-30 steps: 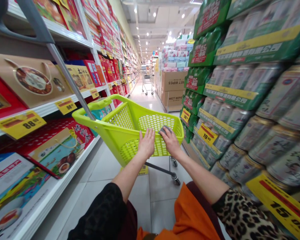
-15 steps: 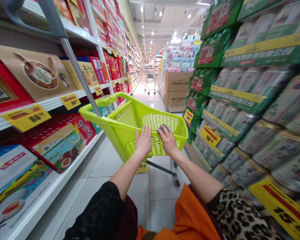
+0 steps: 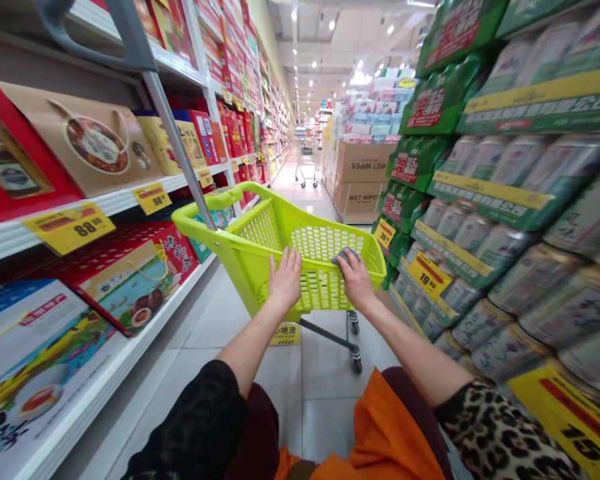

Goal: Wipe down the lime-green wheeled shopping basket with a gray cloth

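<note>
And here in the aisle the yellow-green trolley (image 3: 320, 287) stands crosswise in front of the person, its grey handle (image 3: 111, 47) off to the left by the shelves (image 3: 97, 200), its basket end reaching right, near the stacked cans (image 3: 503, 193). The left hand (image 3: 285, 283) lies on the near side of the basket, fingers straight, closed round nothing: a brace, by the look of it. Now to its right, the right hand (image 3: 359, 283), fingers bent and gripping a grey cloth (image 3: 340, 256) at the near rim, towards the basket's right end. Much of that cloth is under the fingers, so how fully it meets the plastic can't be told.

What makes this good handwork? Even pressure, surely, with the cloth kept flat under the fingertips so it follows the rim's curve. Those wheels (image 3: 356, 361) could roll under a hard push, so the left palm ought to steady the side while the right works. And mind the mesh: a loose fold might snag in the holes.
</note>
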Tool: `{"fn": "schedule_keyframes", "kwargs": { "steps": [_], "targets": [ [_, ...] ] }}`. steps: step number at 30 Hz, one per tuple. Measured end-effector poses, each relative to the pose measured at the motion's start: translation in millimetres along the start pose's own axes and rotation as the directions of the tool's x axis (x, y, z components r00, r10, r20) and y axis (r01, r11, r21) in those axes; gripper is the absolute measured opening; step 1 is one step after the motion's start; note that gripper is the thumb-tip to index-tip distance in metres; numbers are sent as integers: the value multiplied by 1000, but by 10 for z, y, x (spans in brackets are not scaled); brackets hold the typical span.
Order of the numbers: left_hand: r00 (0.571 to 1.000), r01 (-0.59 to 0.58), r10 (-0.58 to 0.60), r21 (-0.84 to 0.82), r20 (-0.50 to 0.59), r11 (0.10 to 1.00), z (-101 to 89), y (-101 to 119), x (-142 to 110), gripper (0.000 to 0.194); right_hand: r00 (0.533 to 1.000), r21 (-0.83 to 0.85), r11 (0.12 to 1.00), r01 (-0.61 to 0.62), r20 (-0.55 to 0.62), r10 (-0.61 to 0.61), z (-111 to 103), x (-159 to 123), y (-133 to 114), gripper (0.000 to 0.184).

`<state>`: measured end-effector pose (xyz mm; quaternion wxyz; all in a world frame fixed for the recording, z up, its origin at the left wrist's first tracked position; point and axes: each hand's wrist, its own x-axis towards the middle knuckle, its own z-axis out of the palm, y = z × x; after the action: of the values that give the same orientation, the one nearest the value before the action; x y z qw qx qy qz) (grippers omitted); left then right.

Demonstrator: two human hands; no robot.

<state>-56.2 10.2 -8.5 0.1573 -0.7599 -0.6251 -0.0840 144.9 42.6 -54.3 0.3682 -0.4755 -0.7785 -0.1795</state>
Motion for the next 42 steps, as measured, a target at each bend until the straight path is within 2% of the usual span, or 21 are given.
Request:
{"fn": "schedule_keyframes", "kwargs": {
  "steps": [5,7,10,13,16,18,20,22,26,28,31,35,37,39,42],
  "targets": [
    [1000,-10,10,4,-22,1000,-21,-1,-21,62,996,88,993,79,25,-81,162,253,-519,43],
    [999,-38,39,12,-30,999,-39,-67,-38,62,995,121,988,94,30,-99,197,310,-627,43],
    [999,5,-4,18,-45,1000,-67,-199,-59,62,991,140,982,127,32,-133,177,279,-555,44],
    [998,48,-47,9,-46,999,-88,-280,-69,62,991,114,985,133,18,-136,103,148,-287,45],
    [999,48,-48,-9,-24,999,-108,-251,-66,62,995,71,992,103,9,-104,22,28,-32,47],
    [998,61,-62,-27,-7,998,-124,-189,-61,64,998,52,997,62,12,-63,-17,4,31,48],
    [998,68,-68,-43,5,997,-142,-121,-56,66,1000,43,999,14,20,-15,-31,34,-28,48],
    [997,71,-71,-48,11,996,-158,-65,-54,68,999,55,998,-3,33,1,-12,109,-196,48],
    [998,68,-68,-36,2,997,-175,-28,-60,68,996,123,990,63,56,-70,103,295,-626,47],
    [999,48,-48,-27,-3,998,-174,-61,-68,68,994,132,988,85,51,-92,155,346,-739,47],
    [999,41,-41,-6,-26,999,-160,-174,-86,67,993,137,984,111,34,-116,173,315,-680,47],
    [991,123,-122,13,-63,992,-129,-325,-117,71,994,135,985,108,4,-110,112,162,-368,49],
    [992,113,-112,18,-57,993,-116,-345,-123,70,996,123,988,92,-4,-92,88,115,-269,50],
    [994,98,-97,20,-52,995,-112,-327,-119,68,998,109,992,58,-12,-57,90,122,-277,50],
    [994,94,-92,25,-51,995,-123,-276,-105,67,999,116,992,41,-16,-40,146,222,-480,49]
  ]
}}
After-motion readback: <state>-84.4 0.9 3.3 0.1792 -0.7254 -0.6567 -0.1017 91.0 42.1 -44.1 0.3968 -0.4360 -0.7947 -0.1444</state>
